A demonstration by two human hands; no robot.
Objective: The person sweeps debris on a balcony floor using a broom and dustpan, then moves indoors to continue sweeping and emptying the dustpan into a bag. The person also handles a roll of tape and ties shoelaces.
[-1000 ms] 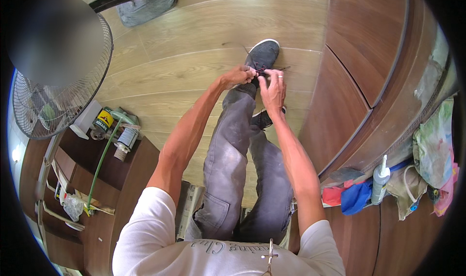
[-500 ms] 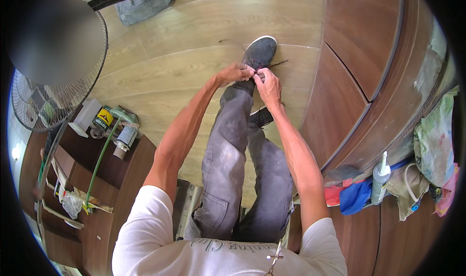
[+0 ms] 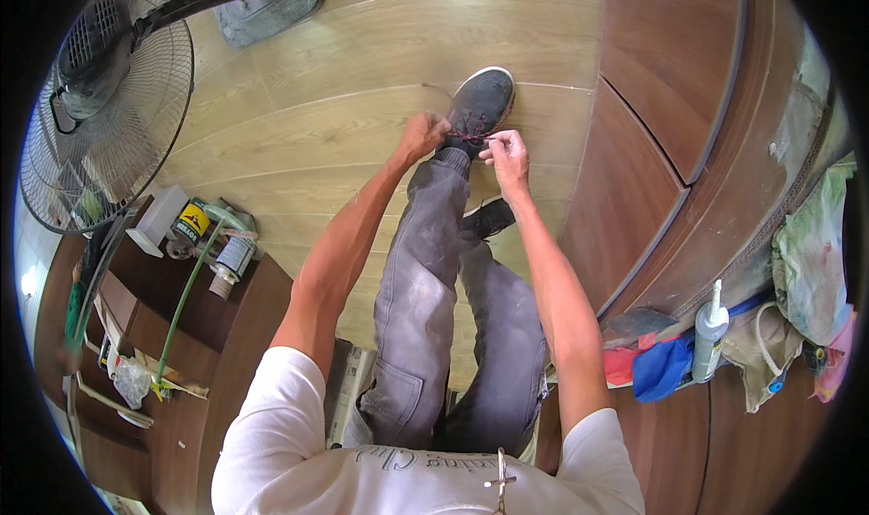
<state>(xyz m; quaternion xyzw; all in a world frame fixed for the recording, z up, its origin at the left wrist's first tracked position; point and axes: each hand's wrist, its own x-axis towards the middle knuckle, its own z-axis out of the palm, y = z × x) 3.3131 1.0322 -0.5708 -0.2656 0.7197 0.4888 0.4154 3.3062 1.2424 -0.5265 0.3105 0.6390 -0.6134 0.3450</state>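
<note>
A dark grey shoe [image 3: 484,99] with a white sole edge is on my outstretched left leg, resting on the wooden floor. My left hand [image 3: 422,135] pinches the red lace [image 3: 468,138] at the shoe's left side. My right hand [image 3: 507,149] grips the other end of the lace at the right side. Both hands meet over the shoe's tongue, the lace pulled between them. My other foot wears a dark shoe [image 3: 490,217], tucked back beside my right forearm.
A standing fan [image 3: 109,108] with its base [image 3: 272,4] is at the left. A brown shelf unit [image 3: 181,334] holds cans and tape rolls. Curved brown cabinets [image 3: 670,153] line the right, with a white sealant tube [image 3: 709,334] and cloths on a ledge.
The view has shifted a little. Both hands stayed at the shoe's laces, with the right hand drawn slightly out to the right.
</note>
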